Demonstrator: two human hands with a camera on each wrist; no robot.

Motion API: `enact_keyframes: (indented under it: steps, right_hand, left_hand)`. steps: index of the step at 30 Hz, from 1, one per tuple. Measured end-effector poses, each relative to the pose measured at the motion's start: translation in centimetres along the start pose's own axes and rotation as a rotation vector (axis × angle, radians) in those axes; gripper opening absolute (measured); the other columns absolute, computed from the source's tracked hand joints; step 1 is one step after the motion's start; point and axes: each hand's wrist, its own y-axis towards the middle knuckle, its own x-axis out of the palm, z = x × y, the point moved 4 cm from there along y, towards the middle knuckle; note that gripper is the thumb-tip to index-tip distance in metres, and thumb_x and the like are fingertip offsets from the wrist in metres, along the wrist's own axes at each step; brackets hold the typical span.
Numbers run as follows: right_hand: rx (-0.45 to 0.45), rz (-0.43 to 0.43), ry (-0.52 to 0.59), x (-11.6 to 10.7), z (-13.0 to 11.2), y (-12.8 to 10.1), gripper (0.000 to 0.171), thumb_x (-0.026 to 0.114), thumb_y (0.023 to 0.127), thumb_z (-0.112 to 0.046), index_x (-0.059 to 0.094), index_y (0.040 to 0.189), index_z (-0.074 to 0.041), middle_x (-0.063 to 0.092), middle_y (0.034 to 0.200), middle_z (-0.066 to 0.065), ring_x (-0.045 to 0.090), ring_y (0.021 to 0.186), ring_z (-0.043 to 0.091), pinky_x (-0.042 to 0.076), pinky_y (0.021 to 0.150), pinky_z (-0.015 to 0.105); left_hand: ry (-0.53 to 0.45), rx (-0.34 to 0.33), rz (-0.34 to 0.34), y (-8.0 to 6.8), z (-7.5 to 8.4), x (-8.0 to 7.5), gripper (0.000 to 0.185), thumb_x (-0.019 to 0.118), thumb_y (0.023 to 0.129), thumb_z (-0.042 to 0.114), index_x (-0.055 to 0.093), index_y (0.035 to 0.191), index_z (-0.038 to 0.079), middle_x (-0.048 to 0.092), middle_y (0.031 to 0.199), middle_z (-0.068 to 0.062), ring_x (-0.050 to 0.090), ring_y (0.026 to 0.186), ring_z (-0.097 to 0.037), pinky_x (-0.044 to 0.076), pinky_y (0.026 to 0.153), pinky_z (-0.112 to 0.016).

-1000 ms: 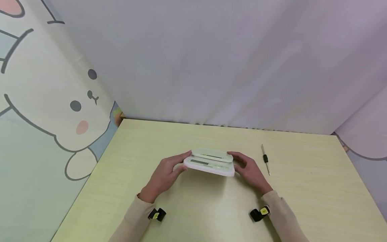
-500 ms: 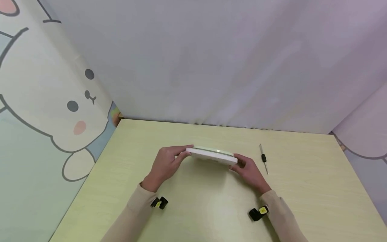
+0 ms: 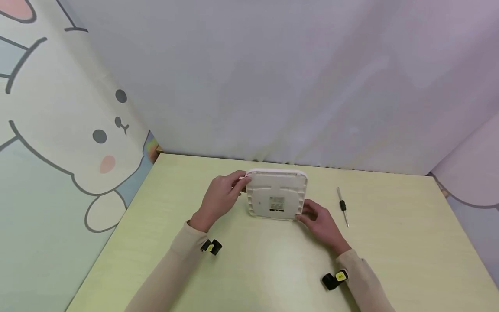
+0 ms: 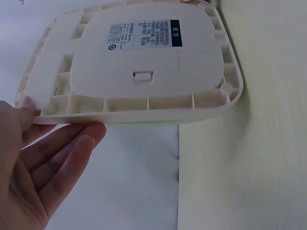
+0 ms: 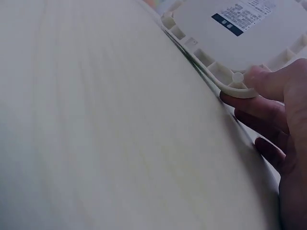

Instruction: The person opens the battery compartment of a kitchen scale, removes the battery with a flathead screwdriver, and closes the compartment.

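Observation:
A white digital scale (image 3: 259, 195) is tipped up on edge over the table, its underside facing me. A printed label (image 4: 148, 34) and a small battery cover latch (image 4: 143, 75) show on that underside in the left wrist view. My left hand (image 3: 219, 197) pinches the scale's upper left corner, thumb on the underside and fingers behind. Lower down, my right hand (image 3: 322, 223) grips the bottom right corner between thumb and fingers, close to the tabletop. The display and weighing plate face away and are hidden.
To the right on the pale wooden table (image 3: 401, 242) lies a thin screwdriver (image 3: 342, 205) with a black grip. A light curtain (image 3: 292, 86) hangs behind the far edge, and a cloth with a cartoon figure (image 3: 74, 130) hangs at the left.
The scale has turned from display side up, through edge-on, to underside facing me. My left hand has risen with its upper edge; my right hand has stayed near the same spot.

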Motion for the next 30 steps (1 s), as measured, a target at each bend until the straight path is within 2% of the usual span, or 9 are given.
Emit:
enact_keyframes:
  steps: [4, 9, 11, 15, 18, 25, 30]
  right_hand:
    - [-0.016, 0.009, 0.012, 0.0, -0.3, -0.4, 0.034, 0.076, 0.097, -0.01, 0.062, 0.129, -0.006, 0.08, 0.099, 0.001, 0.069, 0.094, 0.003, 0.053, 0.093, 0.019]
    - [-0.036, -0.013, 0.029, -0.1, -0.6, -0.6, 0.03, 0.074, 0.098, -0.009, 0.061, 0.125, -0.004, 0.069, 0.086, -0.002, 0.059, 0.084, 0.007, 0.05, 0.085, 0.02]
    - [-0.051, -0.019, 0.028, -0.1, -0.6, -0.7, 0.032, 0.073, 0.099, -0.009, 0.06, 0.128, -0.003, 0.069, 0.085, -0.002, 0.058, 0.082, 0.006, 0.05, 0.083, 0.02]
    - [-0.097, -0.017, -0.005, -0.2, -0.5, -0.8, 0.064, 0.073, 0.097, -0.004, 0.047, 0.156, -0.006, 0.067, 0.078, -0.005, 0.055, 0.075, 0.003, 0.046, 0.078, 0.019]
    - [-0.124, -0.026, -0.041, -0.1, -0.4, -1.1, 0.082, 0.074, 0.096, -0.002, 0.031, 0.167, -0.009, 0.063, 0.074, -0.007, 0.051, 0.07, 0.002, 0.043, 0.075, 0.02]
    - [-0.09, -0.094, -0.073, 0.7, -0.3, -2.3, 0.077, 0.07, 0.101, -0.008, 0.029, 0.165, 0.001, 0.062, 0.074, -0.012, 0.057, 0.069, 0.001, 0.046, 0.078, 0.02]
    - [-0.107, -0.082, -0.098, 0.9, -0.7, -2.4, 0.075, 0.07, 0.101, -0.009, 0.031, 0.164, 0.004, 0.059, 0.071, -0.014, 0.053, 0.067, 0.0, 0.043, 0.079, 0.022]
  left_hand:
    - [-0.015, -0.045, -0.009, 0.7, -0.4, 0.5, 0.026, 0.059, 0.11, 0.032, 0.075, 0.111, 0.011, 0.075, 0.078, -0.002, 0.068, 0.065, -0.008, 0.057, 0.062, -0.027]
    - [-0.014, -0.108, -0.046, 1.4, -1.3, 1.2, 0.029, 0.055, 0.112, 0.032, 0.074, 0.107, 0.011, 0.074, 0.078, -0.004, 0.064, 0.061, -0.006, 0.056, 0.059, -0.026]
    - [-0.031, -0.137, -0.065, 1.6, -1.8, 1.6, 0.028, 0.055, 0.112, 0.032, 0.074, 0.108, 0.011, 0.074, 0.078, -0.002, 0.066, 0.062, -0.006, 0.056, 0.059, -0.025]
    - [-0.052, -0.202, -0.122, 2.0, -2.8, 2.8, 0.026, 0.055, 0.111, 0.031, 0.073, 0.112, 0.011, 0.074, 0.08, 0.0, 0.068, 0.066, -0.01, 0.053, 0.059, -0.025]
    - [-0.051, -0.251, -0.157, 2.4, -3.5, 3.9, 0.027, 0.055, 0.112, 0.03, 0.072, 0.117, 0.01, 0.073, 0.08, 0.001, 0.068, 0.068, -0.013, 0.05, 0.06, -0.026]
    - [-0.066, -0.292, -0.206, 3.2, -5.1, 6.1, 0.027, 0.053, 0.112, 0.03, 0.072, 0.112, 0.011, 0.067, 0.071, 0.0, 0.061, 0.062, -0.013, 0.043, 0.055, -0.026]
    - [-0.105, -0.301, -0.21, 3.2, -5.9, 6.9, 0.028, 0.053, 0.112, 0.029, 0.073, 0.117, 0.01, 0.062, 0.069, -0.001, 0.056, 0.059, -0.013, 0.044, 0.056, -0.026]
